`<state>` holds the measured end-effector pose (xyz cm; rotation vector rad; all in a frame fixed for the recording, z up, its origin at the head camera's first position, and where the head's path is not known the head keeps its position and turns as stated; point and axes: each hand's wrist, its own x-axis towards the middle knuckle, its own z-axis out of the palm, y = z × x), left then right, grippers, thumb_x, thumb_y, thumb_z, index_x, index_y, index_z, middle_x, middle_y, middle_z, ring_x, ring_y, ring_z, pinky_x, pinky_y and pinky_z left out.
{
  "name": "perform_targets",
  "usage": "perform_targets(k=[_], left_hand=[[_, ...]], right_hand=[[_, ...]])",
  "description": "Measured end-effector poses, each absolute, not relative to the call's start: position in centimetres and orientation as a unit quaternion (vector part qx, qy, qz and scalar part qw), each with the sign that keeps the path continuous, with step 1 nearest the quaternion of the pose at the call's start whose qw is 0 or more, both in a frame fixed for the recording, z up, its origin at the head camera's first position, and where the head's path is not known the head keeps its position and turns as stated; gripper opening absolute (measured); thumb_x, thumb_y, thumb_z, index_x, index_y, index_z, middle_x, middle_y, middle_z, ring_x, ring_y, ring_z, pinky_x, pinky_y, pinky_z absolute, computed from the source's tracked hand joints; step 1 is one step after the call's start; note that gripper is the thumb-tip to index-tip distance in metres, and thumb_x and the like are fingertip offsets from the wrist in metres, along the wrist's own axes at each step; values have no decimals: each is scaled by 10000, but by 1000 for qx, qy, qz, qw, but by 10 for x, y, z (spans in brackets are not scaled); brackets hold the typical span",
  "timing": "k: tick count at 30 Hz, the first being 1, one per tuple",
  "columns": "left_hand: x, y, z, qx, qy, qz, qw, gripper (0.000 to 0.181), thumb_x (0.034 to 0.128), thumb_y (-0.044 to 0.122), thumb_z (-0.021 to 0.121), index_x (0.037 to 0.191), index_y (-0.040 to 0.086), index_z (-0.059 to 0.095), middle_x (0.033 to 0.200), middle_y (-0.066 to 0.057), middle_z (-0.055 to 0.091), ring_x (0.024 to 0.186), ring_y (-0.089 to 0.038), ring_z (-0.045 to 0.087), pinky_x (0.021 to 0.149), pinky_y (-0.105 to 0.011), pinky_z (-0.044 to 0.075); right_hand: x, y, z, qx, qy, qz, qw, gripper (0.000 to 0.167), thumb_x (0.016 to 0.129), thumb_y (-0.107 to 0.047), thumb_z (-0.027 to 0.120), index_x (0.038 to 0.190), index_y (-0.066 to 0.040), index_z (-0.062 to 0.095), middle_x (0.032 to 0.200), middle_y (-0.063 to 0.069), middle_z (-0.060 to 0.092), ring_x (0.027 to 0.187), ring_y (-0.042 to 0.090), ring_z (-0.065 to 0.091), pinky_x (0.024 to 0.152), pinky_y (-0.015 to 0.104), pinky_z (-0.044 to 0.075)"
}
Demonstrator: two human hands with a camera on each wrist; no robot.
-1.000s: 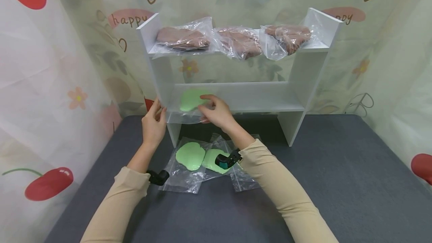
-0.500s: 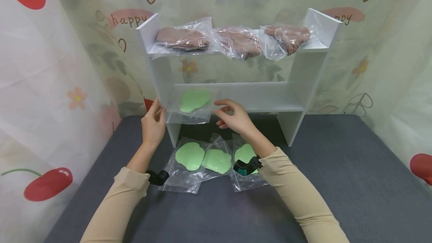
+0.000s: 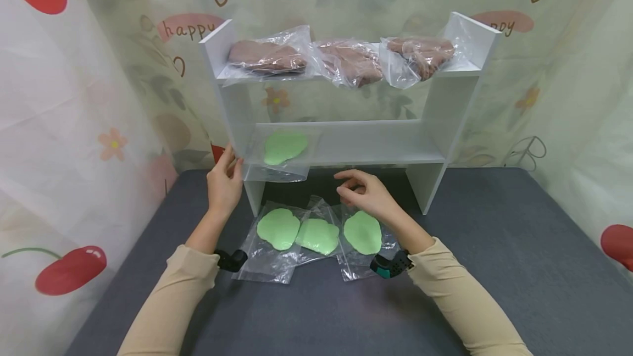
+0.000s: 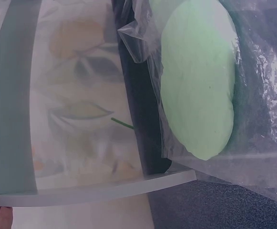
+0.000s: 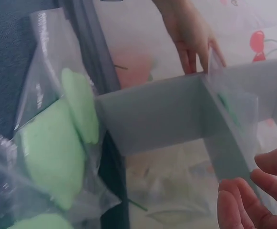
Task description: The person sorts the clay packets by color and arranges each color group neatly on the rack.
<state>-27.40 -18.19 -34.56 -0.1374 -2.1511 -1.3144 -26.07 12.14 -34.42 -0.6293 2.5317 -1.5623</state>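
Observation:
In the head view, my left hand (image 3: pixel 224 183) touches the outer left side of a white shelf unit (image 3: pixel 376 144). Its fingertips (image 4: pixel 4 218) meet the panel's edge at the corner of the left wrist view. Beside it, a clear zip bag with a flat green slime-like slab (image 3: pixel 285 146) lies on the middle shelf's left end, its lower edge overhanging the front. My right hand (image 3: pixel 366 194) hovers below that shelf, fingers loosely bent, holding nothing. Under it on the table are bagged green slabs: a left one (image 3: pixel 278 229), a middle one (image 3: pixel 318 236) and a right one (image 3: pixel 362 232).
Three clear bags of brown pieces, left (image 3: pixel 267 56), middle (image 3: pixel 349 62) and right (image 3: pixel 422 54), sit along the top shelf. The dark table (image 3: pixel 494 235) extends to both sides of the unit. A patterned curtain (image 3: pixel 346 4) hangs behind.
My right hand has drawn away from the bag on the middle shelf, moving right and down, which uncovers that bag and the right bag on the table. The left hand stays put.

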Motion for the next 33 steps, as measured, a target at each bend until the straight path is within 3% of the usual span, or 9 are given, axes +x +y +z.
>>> perform_targets(k=[5, 14, 20, 33], left_hand=[[-274, -181, -346, -57, -810, -498, 306, 496, 948, 71, 515, 1425, 149, 405, 1349, -182, 524, 1181, -332, 568, 923, -477, 500], [-275, -182, -346, -56, -811, -497, 304, 500, 947, 65, 515, 1427, 148, 403, 1342, -194, 527, 1188, -336, 561, 936, -478, 495], [-275, -182, -345, -52, -812, -492, 308, 488, 948, 74, 518, 1420, 140, 417, 1326, -202, 540, 1183, -335, 566, 934, -472, 497], [-275, -181, -345, -53, -810, -494, 311, 486, 945, 66, 520, 1416, 134, 421, 1339, -191, 530, 1192, -331, 559, 941, -470, 492]], right_hand=[[-257, 142, -362, -205, 843, -496, 42, 407, 930, -213, 578, 1310, -82, 515, 1095, 187, 602, 804, 178, 657, 758, 365, 565], [-253, 172, -391, -166, 868, -466, 33, 439, 913, -196, 600, 1308, -29, 506, 1102, 211, 603, 870, 308, 621, 676, 304, 497], [-248, 183, -406, -132, 891, -433, 41, 505, 899, -229, 618, 1333, -16, 473, 1187, 249, 554, 978, 328, 606, 758, 378, 535], [-236, 193, -425, -116, 912, -387, 68, 662, 838, -217, 681, 1361, 52, 378, 1273, 399, 344, 1098, 531, 490, 796, 503, 524]])
